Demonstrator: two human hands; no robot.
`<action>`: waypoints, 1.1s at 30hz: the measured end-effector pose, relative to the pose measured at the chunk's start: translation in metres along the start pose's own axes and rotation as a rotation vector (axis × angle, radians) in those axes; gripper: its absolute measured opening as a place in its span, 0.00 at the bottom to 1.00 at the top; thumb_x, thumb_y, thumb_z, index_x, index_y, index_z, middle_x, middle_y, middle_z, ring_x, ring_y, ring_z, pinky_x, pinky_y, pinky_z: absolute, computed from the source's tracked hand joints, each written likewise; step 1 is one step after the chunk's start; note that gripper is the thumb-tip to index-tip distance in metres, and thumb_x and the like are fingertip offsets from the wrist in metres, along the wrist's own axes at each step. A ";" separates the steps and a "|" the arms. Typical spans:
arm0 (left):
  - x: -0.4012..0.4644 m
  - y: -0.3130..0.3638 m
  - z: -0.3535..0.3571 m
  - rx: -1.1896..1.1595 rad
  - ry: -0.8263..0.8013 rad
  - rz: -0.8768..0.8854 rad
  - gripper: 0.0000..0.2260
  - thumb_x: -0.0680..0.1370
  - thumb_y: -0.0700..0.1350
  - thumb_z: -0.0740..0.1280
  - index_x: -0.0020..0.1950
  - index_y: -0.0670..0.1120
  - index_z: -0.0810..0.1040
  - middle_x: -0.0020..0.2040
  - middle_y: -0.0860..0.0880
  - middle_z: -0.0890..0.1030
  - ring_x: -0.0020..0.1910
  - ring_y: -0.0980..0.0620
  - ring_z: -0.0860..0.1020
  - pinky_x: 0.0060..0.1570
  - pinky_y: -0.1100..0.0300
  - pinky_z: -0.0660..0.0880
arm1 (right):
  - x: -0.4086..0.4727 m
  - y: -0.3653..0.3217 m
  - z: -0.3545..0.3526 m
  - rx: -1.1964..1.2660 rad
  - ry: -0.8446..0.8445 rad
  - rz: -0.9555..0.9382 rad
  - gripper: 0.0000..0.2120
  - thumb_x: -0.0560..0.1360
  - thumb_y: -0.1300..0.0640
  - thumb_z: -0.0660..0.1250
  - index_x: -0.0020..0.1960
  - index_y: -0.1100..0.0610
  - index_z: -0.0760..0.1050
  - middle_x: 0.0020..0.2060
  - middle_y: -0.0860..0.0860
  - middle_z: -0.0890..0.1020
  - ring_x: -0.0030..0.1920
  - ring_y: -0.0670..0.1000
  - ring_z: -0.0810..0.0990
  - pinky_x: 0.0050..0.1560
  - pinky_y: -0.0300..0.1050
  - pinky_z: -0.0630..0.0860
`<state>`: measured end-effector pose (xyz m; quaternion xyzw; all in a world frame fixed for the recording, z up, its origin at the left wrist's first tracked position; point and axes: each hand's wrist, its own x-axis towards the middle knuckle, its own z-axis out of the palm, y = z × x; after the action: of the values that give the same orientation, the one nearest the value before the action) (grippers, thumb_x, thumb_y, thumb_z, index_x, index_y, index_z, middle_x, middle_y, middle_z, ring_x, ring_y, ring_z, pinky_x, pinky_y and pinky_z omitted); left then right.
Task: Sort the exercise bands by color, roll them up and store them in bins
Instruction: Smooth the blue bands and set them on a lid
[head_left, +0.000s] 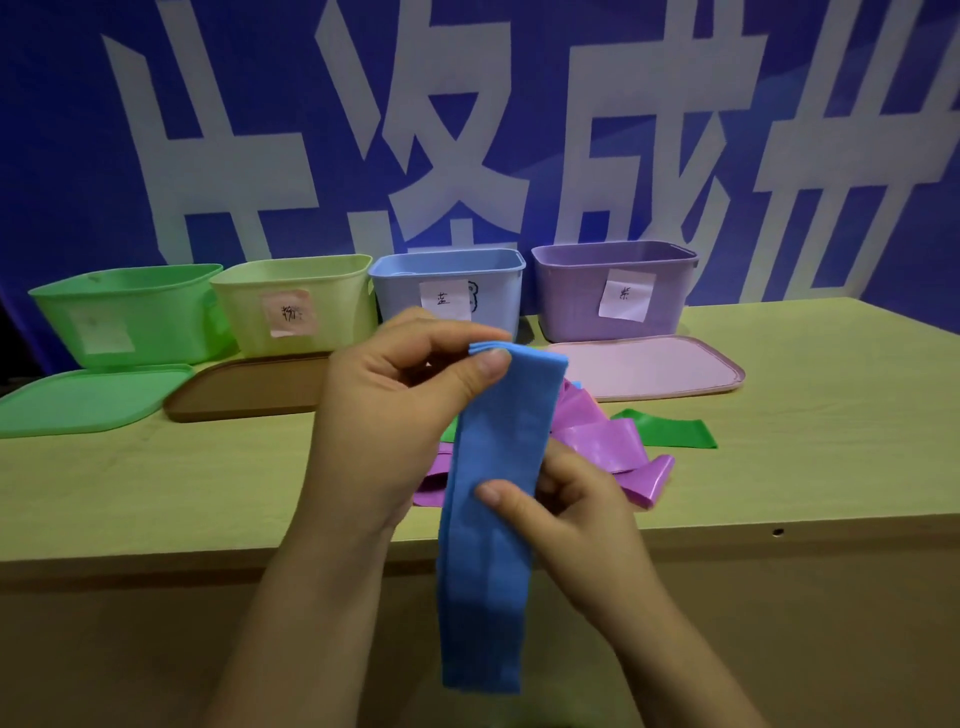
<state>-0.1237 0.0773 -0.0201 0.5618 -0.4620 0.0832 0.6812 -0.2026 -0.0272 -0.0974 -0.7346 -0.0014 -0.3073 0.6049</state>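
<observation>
Presently, both hands hold a blue exercise band upright, above and in front of the near edge of the table. The left hand pinches the band's folded top end between thumb and curled fingers; the right hand grips its middle, thumb across the front face. The lower part of the band hangs free below the table edge.

Taking the blue bin as landmark: the held band is directly in front of it, its top edge overlapping the bin's front wall in this view. To the bin's left stand a yellow-green bin and, beyond that, a green bin; to its right stands a purple bin. All four appear open, and lids lie flat before at least three of them. In front of the blue bin, partly hidden by the hands, a heap of purple bands rests on the table, with a green band at its right side.

Risks, as judged from this moment: the layers at the top fold may slide apart if the pinch loosens, giving an uneven roll. The free-hanging tail may twist while rolling starts. A loose roll could spring open once dropped into the bin.
</observation>
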 end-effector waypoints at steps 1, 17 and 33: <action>0.000 0.000 0.000 -0.020 0.033 -0.004 0.10 0.69 0.43 0.69 0.40 0.59 0.84 0.39 0.57 0.82 0.43 0.60 0.79 0.43 0.67 0.75 | -0.001 0.003 0.001 -0.038 0.005 -0.002 0.08 0.67 0.50 0.73 0.45 0.47 0.77 0.43 0.45 0.83 0.43 0.46 0.82 0.40 0.44 0.81; 0.015 0.010 -0.003 -0.157 0.117 -0.235 0.07 0.69 0.46 0.66 0.46 0.50 0.78 0.40 0.54 0.84 0.45 0.55 0.83 0.40 0.61 0.79 | -0.003 0.018 0.013 -0.159 0.339 -0.244 0.05 0.72 0.56 0.69 0.45 0.50 0.73 0.41 0.41 0.79 0.44 0.43 0.80 0.44 0.35 0.76; 0.019 0.011 0.006 -0.256 0.145 -0.237 0.09 0.68 0.46 0.66 0.47 0.49 0.78 0.41 0.54 0.84 0.46 0.55 0.83 0.43 0.60 0.78 | -0.002 0.007 0.008 -0.005 0.315 -0.170 0.03 0.69 0.56 0.70 0.38 0.53 0.77 0.35 0.46 0.81 0.39 0.45 0.80 0.39 0.35 0.76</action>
<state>-0.1229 0.0687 0.0013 0.5136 -0.3489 -0.0169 0.7837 -0.1980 -0.0214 -0.1053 -0.6762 0.0320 -0.4683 0.5678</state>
